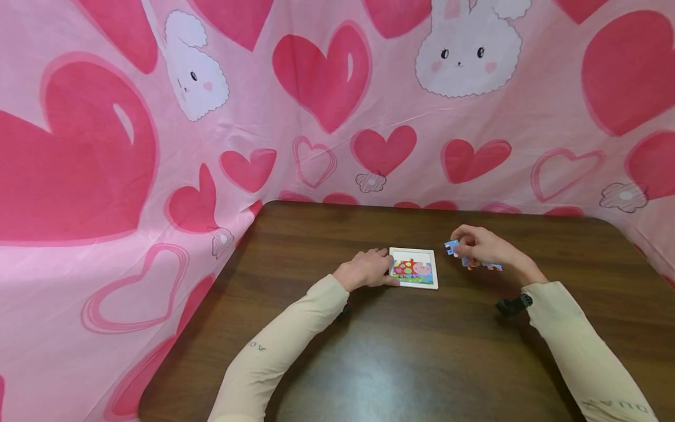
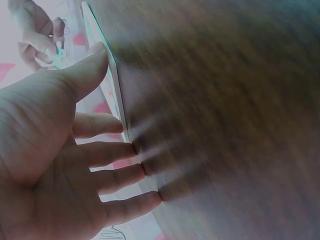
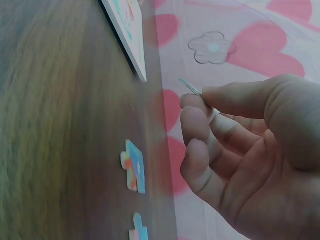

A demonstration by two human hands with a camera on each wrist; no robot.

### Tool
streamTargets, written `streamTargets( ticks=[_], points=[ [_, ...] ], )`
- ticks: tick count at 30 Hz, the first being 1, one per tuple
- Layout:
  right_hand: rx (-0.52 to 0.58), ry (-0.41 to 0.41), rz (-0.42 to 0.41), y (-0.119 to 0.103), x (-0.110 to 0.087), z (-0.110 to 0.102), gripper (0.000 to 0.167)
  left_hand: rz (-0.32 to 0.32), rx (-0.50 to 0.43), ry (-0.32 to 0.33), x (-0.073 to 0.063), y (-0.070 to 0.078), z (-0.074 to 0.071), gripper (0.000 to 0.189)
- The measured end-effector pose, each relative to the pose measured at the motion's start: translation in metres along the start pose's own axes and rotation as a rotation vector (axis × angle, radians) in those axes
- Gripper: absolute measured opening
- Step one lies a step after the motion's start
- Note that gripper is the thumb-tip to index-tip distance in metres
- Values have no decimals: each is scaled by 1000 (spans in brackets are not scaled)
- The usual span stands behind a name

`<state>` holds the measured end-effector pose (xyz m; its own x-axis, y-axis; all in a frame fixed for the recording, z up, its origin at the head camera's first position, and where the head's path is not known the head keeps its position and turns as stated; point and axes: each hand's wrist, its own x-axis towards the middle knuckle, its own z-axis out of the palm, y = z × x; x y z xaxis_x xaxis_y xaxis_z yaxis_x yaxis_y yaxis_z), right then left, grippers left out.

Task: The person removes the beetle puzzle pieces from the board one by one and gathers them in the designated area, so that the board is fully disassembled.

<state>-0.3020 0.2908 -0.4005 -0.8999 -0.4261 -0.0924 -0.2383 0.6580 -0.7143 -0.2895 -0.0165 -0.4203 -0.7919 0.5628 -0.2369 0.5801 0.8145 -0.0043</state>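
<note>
A white-rimmed jigsaw tray [image 1: 435, 271] lies flat on the table, with a picture of a pink pig and a red spotted shape partly filled in; its upper part is bare white. My left hand [image 1: 368, 268] rests at its left side, thumb against the near edge, and in the left wrist view the fingers are extended to the tabletop. To the right of the tray, my right hand [image 1: 482, 246] pinches a blue puzzle piece [image 1: 450, 247] between thumb and fingers, above the table. In the right wrist view that held piece [image 3: 189, 86] shows nearly edge-on.
Beneath and beside the right hand lie loose puzzle pieces: one blue and orange piece [image 3: 134, 167] and another blue piece [image 3: 139, 229], partly cut off by the frame. A pink cloth [image 1: 327, 158] with hearts and rabbits hangs behind the dark wooden table [image 1: 369, 351] and along its left.
</note>
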Motion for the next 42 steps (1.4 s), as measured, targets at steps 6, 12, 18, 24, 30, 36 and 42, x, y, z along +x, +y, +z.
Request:
streamTargets(
  ticks=[6, 12, 18, 24, 30, 36, 42],
  points=[
    [6, 15, 3, 8, -6, -10, 28, 1, -7, -9, 0, 0, 0, 70],
    [51, 25, 10, 17, -17, -17, 28, -10, -8, -4, 0, 1, 0, 69],
    [57, 42, 11, 29, -33, -27, 26, -8, -9, -6, -1, 0, 1, 68],
    [16, 57, 34, 41, -47, -36, 29, -7, -21, -4, 0, 0, 1, 68],
    [18, 51, 88, 54, -60, -41, 31, -13, -21, -9, -1, 0, 0, 67],
    [-1, 33, 115, 63, -71, -46, 31, -11, -24, -5, -2, 1, -1, 67],
    [-65, -24, 112, 70, -74, -51, 24, -13, -19, -6, -2, 1, -2, 69]
  ],
)
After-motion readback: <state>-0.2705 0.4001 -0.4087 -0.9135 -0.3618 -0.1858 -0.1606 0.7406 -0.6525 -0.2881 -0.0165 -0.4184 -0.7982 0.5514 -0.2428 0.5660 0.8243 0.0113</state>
